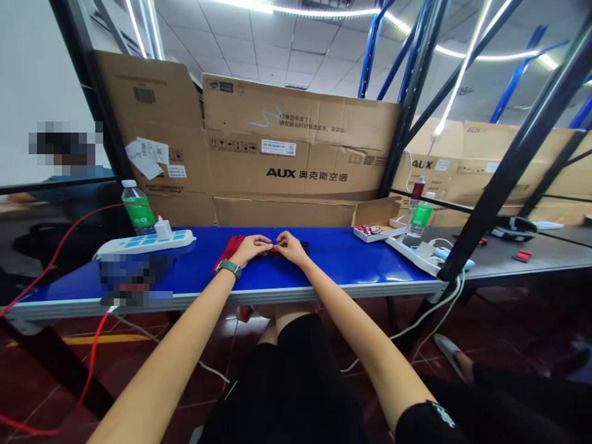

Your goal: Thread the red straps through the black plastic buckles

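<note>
Seemingly unfinished, a small red piece (pixel 275 249) sits pinched between left hand (pixel 251 248) and right hand (pixel 291 247) fingers (pixel 283 241), red strips (pixel 227 251) lying left.

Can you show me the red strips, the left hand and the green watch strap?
Red strips (pixel 227 251): head view, on their uncovered part.
Left hand (pixel 250 248): head view, on the back of the hand.
Green watch strap (pixel 226 266): head view, on the band across the wrist.

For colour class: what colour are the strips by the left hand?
The strips are red; see the head view.
</note>
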A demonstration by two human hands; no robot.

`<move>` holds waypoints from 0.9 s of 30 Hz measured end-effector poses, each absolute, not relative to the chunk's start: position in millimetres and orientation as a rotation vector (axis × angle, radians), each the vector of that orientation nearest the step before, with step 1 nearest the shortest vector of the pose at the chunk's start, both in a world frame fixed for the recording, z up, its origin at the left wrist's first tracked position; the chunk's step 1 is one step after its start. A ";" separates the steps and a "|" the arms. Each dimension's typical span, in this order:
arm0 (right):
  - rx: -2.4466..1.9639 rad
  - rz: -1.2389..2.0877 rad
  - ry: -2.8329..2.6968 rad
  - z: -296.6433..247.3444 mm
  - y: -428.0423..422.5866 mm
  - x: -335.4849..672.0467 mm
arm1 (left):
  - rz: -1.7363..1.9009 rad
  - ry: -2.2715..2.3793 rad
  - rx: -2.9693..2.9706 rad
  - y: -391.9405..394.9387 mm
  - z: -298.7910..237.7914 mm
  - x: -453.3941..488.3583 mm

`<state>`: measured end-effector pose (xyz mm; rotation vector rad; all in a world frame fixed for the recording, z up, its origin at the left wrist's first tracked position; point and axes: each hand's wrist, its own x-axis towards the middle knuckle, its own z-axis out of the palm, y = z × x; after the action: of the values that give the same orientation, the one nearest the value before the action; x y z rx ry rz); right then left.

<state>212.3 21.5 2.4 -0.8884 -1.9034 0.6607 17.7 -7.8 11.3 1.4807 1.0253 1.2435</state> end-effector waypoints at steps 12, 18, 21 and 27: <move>-0.937 0.630 -1.841 9.9 14.6 212.5 | 1.266 0.886 1.501 -5.4 8.2 17.5; -0.937 0.616 -1.850 10.8 14.9 212.2 | 1.259 0.879 1.491 -2.8 5.8 17.3; -0.903 0.642 -1.855 11.2 14.7 212.2 | 1.250 0.876 1.480 -3.8 6.3 17.4; -0.965 0.641 -1.828 12.3 12.3 212.6 | 1.209 0.908 1.495 -6.7 9.5 18.0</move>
<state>212.6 12.3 12.3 -0.9653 -1.8282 0.6408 18.0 -6.7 9.5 1.4946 0.9079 1.2090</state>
